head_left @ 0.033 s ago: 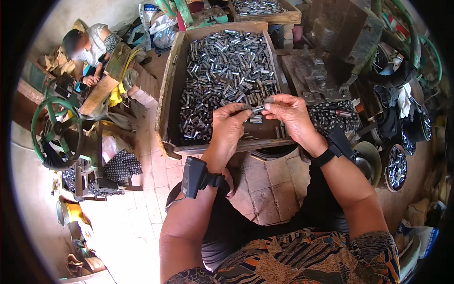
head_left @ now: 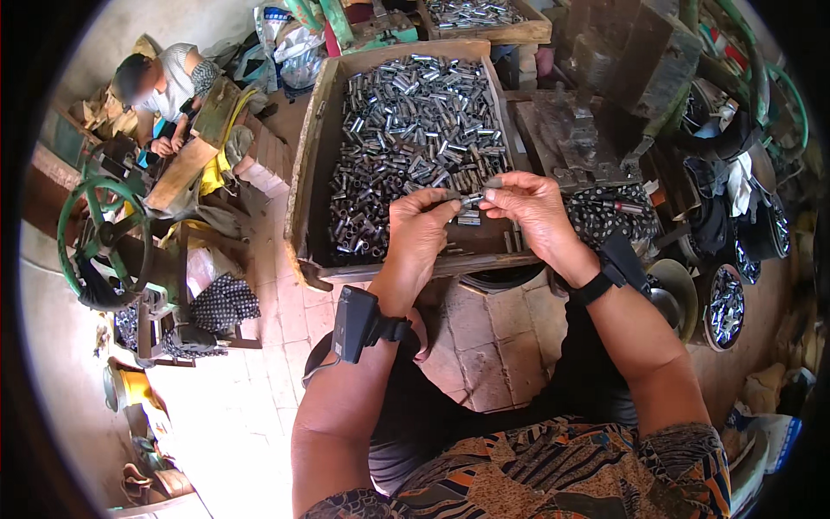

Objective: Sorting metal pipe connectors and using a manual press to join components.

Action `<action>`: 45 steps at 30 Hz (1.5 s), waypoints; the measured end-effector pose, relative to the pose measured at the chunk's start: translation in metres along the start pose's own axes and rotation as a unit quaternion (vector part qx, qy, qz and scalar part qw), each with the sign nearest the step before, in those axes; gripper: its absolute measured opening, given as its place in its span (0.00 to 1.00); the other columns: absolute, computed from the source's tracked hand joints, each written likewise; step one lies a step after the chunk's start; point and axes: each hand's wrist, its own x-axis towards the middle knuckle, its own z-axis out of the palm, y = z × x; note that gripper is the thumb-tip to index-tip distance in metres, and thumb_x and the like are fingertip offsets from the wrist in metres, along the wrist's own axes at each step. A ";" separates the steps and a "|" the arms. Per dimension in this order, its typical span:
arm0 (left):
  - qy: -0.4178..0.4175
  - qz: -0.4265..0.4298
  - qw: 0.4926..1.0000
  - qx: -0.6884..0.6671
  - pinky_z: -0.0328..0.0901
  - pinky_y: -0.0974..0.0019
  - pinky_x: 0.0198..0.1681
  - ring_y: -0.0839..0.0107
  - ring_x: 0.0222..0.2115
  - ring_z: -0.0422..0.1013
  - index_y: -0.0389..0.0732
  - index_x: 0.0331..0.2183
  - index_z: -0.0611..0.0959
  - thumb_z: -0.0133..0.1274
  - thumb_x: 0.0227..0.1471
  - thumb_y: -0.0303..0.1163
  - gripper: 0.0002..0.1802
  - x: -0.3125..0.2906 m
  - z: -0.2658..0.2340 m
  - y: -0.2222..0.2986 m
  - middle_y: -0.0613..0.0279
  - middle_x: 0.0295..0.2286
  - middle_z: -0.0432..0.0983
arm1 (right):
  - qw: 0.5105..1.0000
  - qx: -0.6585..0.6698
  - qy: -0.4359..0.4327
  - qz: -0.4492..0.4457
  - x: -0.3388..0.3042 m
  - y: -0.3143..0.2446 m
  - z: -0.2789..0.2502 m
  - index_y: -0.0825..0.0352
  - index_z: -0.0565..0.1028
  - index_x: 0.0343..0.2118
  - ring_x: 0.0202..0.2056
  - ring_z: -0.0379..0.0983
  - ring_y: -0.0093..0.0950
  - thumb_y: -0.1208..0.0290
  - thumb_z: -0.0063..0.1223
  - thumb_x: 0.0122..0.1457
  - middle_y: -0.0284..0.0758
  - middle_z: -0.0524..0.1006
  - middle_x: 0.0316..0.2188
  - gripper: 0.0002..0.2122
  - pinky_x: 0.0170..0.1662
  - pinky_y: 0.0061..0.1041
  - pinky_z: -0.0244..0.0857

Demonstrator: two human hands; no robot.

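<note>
Metal piece sits above the five-o'clock part of the wooden tray, pinched in the closed fingers of left hand and right hand; light, level pressure should prevent slipping.

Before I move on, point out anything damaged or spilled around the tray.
The near left corner of the wooden tray looks ragged, its edge uneven, perhaps worn. The metal tubes lie jumbled inside; no spill stands out.
</note>
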 end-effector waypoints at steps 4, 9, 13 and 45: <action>0.004 0.007 1.000 0.001 0.47 0.80 0.11 0.87 0.10 0.56 0.34 0.30 0.79 0.54 0.47 0.20 0.05 0.001 0.001 0.000 0.69 0.18 0.71 | 0.999 0.020 0.006 0.023 -0.003 -0.005 0.003 0.72 0.73 0.35 0.29 0.77 0.28 0.81 0.56 0.51 0.40 0.77 0.29 0.08 0.32 0.23 0.73; 0.001 0.091 0.993 0.081 0.53 0.80 0.15 0.86 0.15 0.61 0.33 0.29 0.80 0.54 0.46 0.20 0.04 0.006 -0.001 -0.011 0.67 0.19 0.72 | 0.995 0.077 0.017 0.063 -0.006 -0.003 0.005 0.70 0.74 0.34 0.29 0.77 0.28 0.80 0.56 0.51 0.38 0.77 0.29 0.07 0.33 0.23 0.73; -0.014 0.238 0.936 0.259 0.56 0.79 0.17 0.85 0.17 0.64 0.34 0.28 0.80 0.54 0.46 0.20 0.03 0.007 -0.001 -0.013 0.67 0.21 0.73 | 0.992 0.097 0.014 0.081 -0.007 -0.006 0.007 0.69 0.74 0.34 0.29 0.77 0.28 0.80 0.56 0.51 0.37 0.77 0.28 0.07 0.34 0.24 0.73; -0.074 0.263 0.943 0.191 0.61 0.80 0.27 0.86 0.24 0.65 0.36 0.29 0.81 0.56 0.48 0.22 0.02 -0.007 0.022 -0.024 0.70 0.23 0.75 | 0.978 0.125 -0.077 0.146 -0.014 -0.022 -0.018 0.72 0.75 0.32 0.28 0.77 0.29 0.80 0.55 0.52 0.41 0.78 0.26 0.05 0.31 0.23 0.73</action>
